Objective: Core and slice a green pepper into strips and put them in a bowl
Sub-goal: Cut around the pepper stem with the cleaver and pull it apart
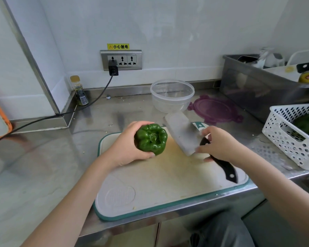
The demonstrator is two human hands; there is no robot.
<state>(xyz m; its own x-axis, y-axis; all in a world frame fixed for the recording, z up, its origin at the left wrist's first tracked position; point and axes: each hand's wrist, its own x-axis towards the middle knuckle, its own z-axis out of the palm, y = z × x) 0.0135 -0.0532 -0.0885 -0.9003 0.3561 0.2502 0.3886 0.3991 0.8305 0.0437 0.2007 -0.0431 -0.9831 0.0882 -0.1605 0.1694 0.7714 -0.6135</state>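
My left hand (127,145) grips a whole green pepper (151,139) above the far left of the cutting board (161,180), stem end facing me. My right hand (219,145) holds a cleaver (182,133) where the wide blade meets the black handle (225,168); the blade is blurred and points up and left, close to the pepper. A clear plastic bowl (172,95) with nothing in it stands on the steel counter behind the board.
A purple lid (215,108) lies right of the bowl. A white perforated basket (292,134) with green peppers stands at the right edge, a steel tub (257,82) behind it. A small bottle (79,91) and a black power cable (89,104) are at the back left.
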